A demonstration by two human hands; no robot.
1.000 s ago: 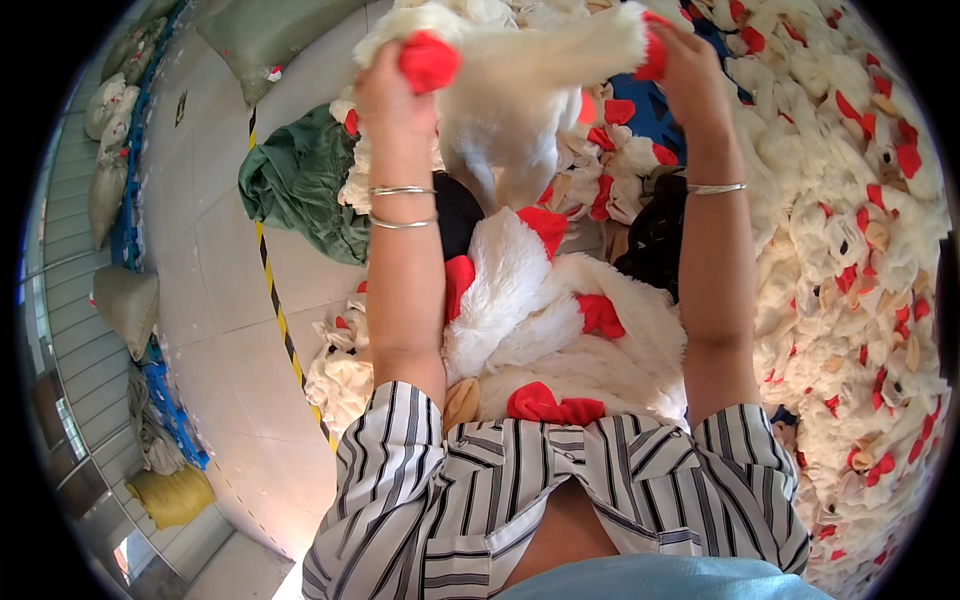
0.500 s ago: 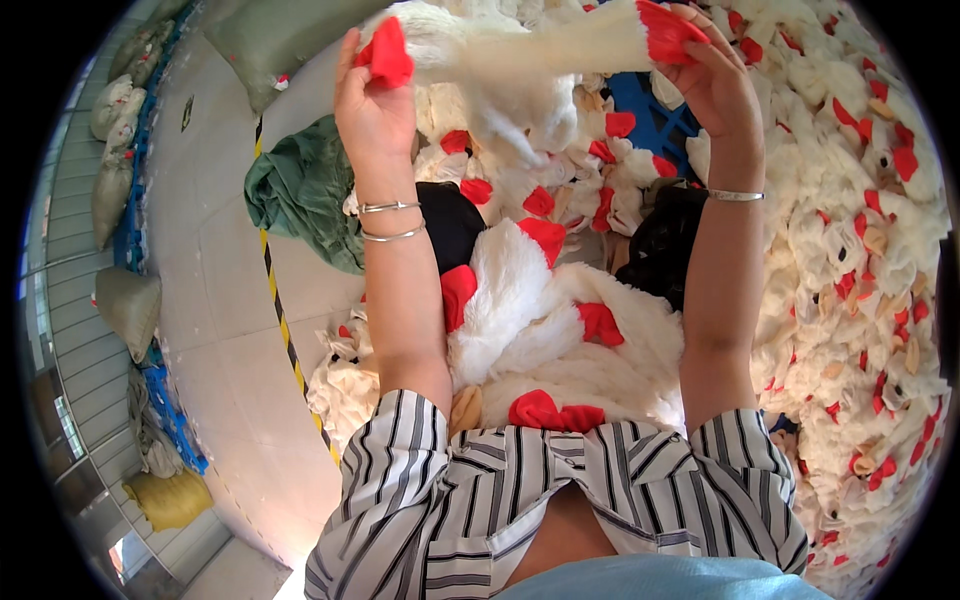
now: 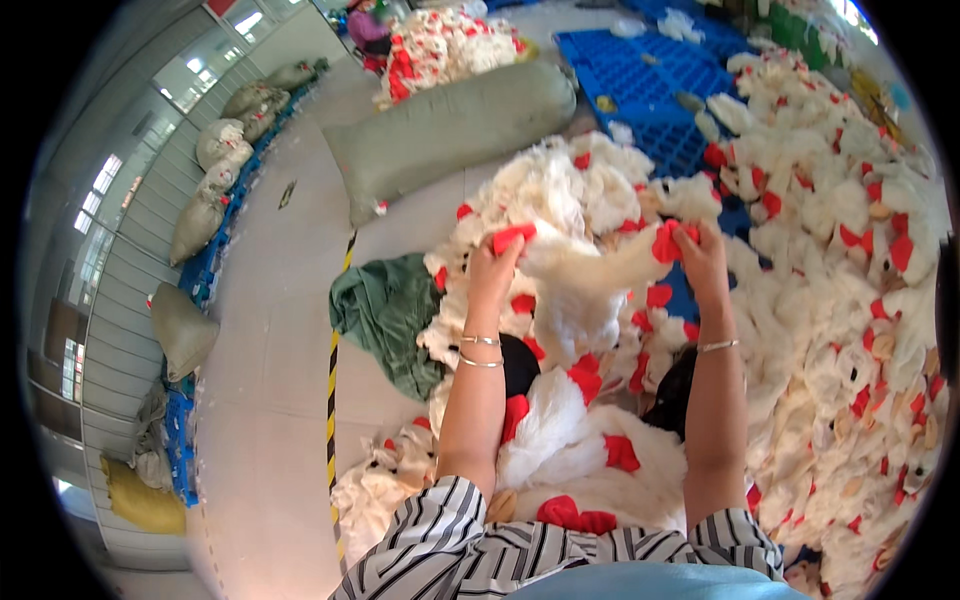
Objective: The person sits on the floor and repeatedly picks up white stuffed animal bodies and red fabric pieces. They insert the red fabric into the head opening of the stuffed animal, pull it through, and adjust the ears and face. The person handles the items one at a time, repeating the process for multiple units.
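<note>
Between my hands a white plush toy skin [image 3: 585, 290] with red tips is stretched out and hangs in the air. My left hand [image 3: 490, 275] pinches one red end, and my right hand [image 3: 706, 262] grips the opposite red end. On my lap lies more white plush [image 3: 550, 425] with red patches, between my black-clad knees. Ahead of the held piece, a pile of cream-white plush skins [image 3: 570, 180] with red parts covers the floor.
A large heap of similar skins [image 3: 840, 330] spreads along the right. A long stuffed grey-green sack [image 3: 450, 125] lies ahead, near blue pallets [image 3: 640, 80]. Green cloth [image 3: 385, 315] lies left of me, beside striped tape [image 3: 332, 420]. Another person [image 3: 370, 30] is far off.
My view has tilted up, bringing the long sack and pallets into sight. Both hands appear lower in the picture and still hold the same plush skin by its red ends.
</note>
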